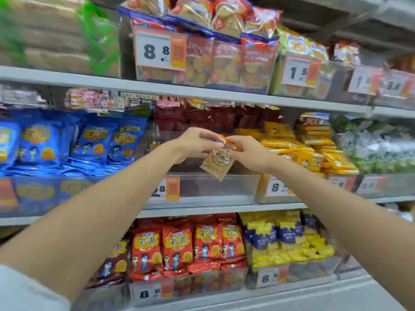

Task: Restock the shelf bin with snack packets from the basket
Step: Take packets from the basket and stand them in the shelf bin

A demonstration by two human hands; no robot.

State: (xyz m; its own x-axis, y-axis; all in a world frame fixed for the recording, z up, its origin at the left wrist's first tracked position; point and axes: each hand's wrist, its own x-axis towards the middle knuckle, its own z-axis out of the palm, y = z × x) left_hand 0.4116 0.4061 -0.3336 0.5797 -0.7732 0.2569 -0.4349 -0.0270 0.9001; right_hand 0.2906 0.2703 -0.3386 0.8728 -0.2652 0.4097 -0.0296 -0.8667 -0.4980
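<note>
A small clear snack packet (217, 163) with an orange top strip and tan contents hangs in front of a clear plastic shelf bin (215, 187) on the middle shelf. My left hand (195, 143) pinches the packet's orange top edge from the left. My right hand (249, 153) pinches the same edge from the right. The packet dangles tilted above the bin's front wall. Through the clear wall the bin looks mostly bare. The basket is out of view.
Blue packets (98, 142) fill the bin to the left, yellow-orange packets (303, 144) the bin to the right. Dark red packets (202, 115) hang behind. Red packets (186, 243) lie on the shelf below. Price tags (167, 188) front the bins.
</note>
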